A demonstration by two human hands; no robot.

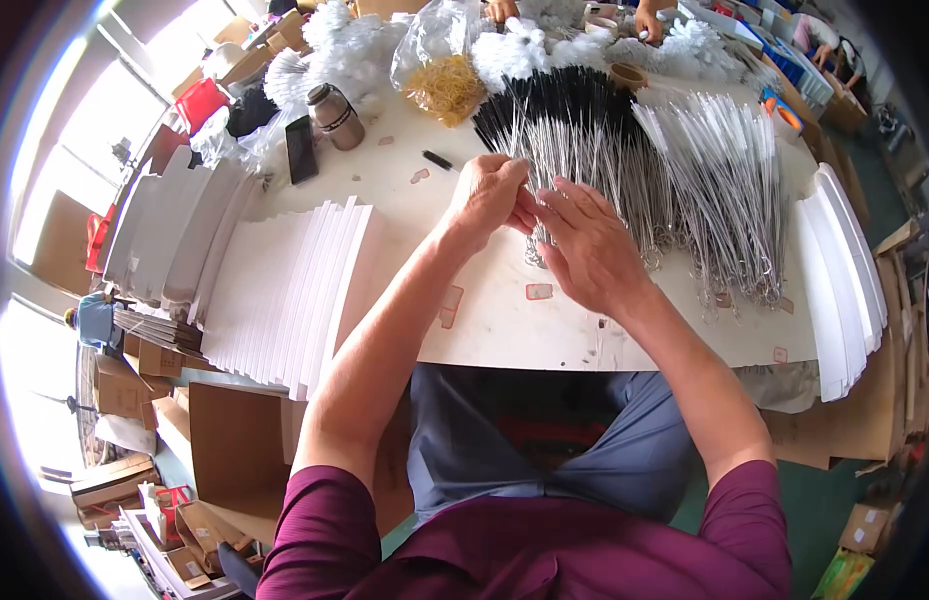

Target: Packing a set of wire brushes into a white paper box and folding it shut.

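Over the near middle of the white table [384, 310], my two hands meet. My left hand [487, 198] is closed, thumb and fingers pinched together; whatever they hold, if anything, is hidden. Close against it is my right hand [596, 245], its fingers stretched out and nothing visible in its grasp. Just beyond them lies a thick pile of black-bristled brushes [574, 105] with thin wire stems, the looped ends towards me. To its right is a bunch of white-bristled wire brushes [724, 190].
White folded cartons [284, 290] stand in rows at left, with more white cartons [839, 290] at the right edge. A phone [301, 150], steel flask [336, 117], black pen-like stick [437, 160] and bag of yellow rubber bands [444, 90] lie farther back. Another person's hand [648, 22] shows opposite.
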